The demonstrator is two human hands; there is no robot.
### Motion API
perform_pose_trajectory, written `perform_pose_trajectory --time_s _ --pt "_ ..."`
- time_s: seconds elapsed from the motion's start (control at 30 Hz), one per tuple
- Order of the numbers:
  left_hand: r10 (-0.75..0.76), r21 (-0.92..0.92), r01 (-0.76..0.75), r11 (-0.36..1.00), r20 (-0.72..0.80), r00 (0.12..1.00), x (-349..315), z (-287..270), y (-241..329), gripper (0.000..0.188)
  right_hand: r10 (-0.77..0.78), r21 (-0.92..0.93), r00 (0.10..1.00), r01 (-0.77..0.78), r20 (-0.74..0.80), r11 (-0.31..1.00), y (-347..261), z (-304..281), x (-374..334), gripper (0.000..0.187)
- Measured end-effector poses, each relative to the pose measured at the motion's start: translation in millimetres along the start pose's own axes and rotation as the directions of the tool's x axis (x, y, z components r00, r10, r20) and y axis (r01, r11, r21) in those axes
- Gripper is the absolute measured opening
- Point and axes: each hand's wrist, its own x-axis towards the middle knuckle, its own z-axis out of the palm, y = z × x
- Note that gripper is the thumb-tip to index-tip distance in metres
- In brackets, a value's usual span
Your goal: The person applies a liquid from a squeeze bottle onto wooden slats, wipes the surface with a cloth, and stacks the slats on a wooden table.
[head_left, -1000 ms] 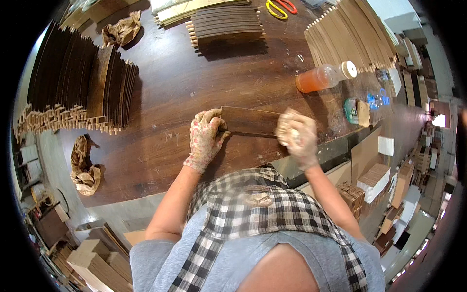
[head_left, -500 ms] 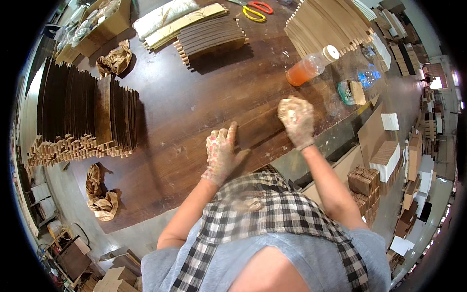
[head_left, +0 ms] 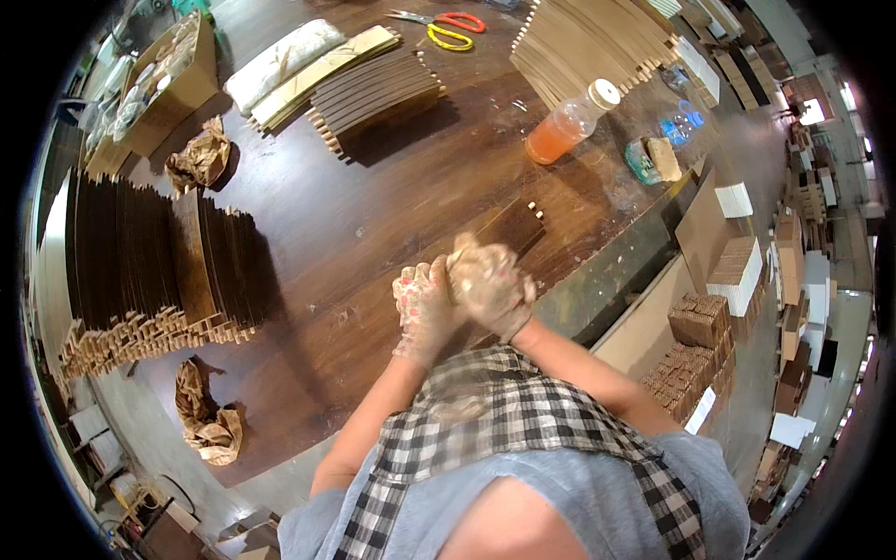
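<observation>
My left hand [head_left: 424, 308], in a pale glove with red marks, lies on the table, fingers forward and laid flat; its thumb is hidden. Close against it is my gloved right hand [head_left: 491, 287], slightly blurred, with its fingers curled in. Whatever it grips, if anything, is covered by the hand. Both hands are over the near end of a dark brown wooden slat [head_left: 511, 226]. Light pegs stick out of the slat's far end.
Dark slats [head_left: 131, 252] are stacked at left, beside crumpled brown paper [head_left: 207, 420]. Toward the back lie a smaller slat stack [head_left: 378, 98] and scissors [head_left: 448, 33]. A bottle of orange drink [head_left: 569, 126] and a cut-open container [head_left: 651, 161] stand at right. Cartons [head_left: 700, 322] sit beyond the table edge.
My right hand has come left and nearer, from the slat's far end to beside my left hand. The slat's pegged end now shows. The whole view has shifted slightly.
</observation>
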Motion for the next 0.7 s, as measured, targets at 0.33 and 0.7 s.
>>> perform_pose_trajectory --time_s 0.33,0.7 --pt "0.056 -0.058 -0.057 0.997 -0.029 0.998 5.4 -19.7 11.7 0.079 0.503 0.475 0.858 -0.399 -0.109 0.784 136.4 -11.8 12.0 0.021" --pt "0.049 -0.061 -0.05 0.997 -0.019 0.999 5.5 -22.8 16.4 0.079 0.4 0.214 0.867 -0.348 -0.298 0.913 191.8 -46.2 -31.5 0.012"
